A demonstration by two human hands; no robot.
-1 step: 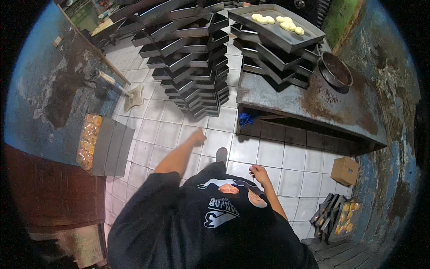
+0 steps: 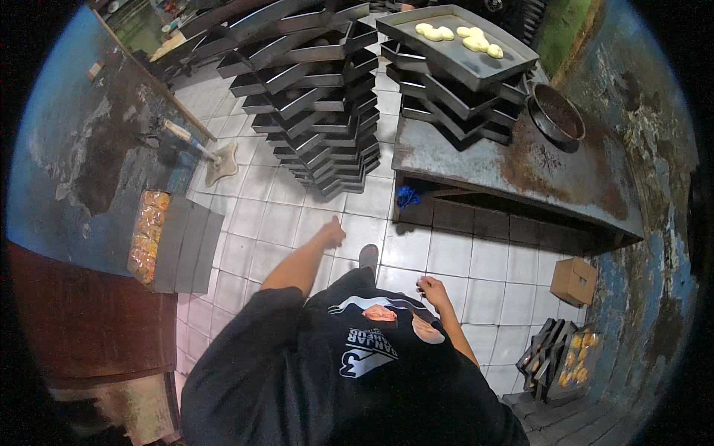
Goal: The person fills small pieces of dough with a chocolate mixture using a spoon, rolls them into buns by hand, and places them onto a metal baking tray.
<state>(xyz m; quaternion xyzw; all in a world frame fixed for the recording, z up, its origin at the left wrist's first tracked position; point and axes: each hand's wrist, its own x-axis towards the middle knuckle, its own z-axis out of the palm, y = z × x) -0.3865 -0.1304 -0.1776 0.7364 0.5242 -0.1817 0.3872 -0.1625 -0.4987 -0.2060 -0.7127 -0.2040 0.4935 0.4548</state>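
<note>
My left hand hangs over the white tiled floor in front of my body, loosely open, with one finger standing out and nothing visible in it. The nearest thing ahead of it is a tall stack of dark metal baking trays, laid crosswise on each other. Lower at my right side is my right hand, its fingers loosely bent and apart, with no object showing in it. Neither hand touches anything. At the far right, several pale yellow dough pieces lie in the top tray of a shorter stack.
The shorter stack stands on a worn metal table with a round pan. A cardboard box sits by the right wall, near trays of packed bread. Grey crates and packed bread stand left, a floor squeegee beyond.
My left hand has swung slightly back toward my body and to the right. My right hand has shifted only a little. The trays and dough have stayed as they were.
</note>
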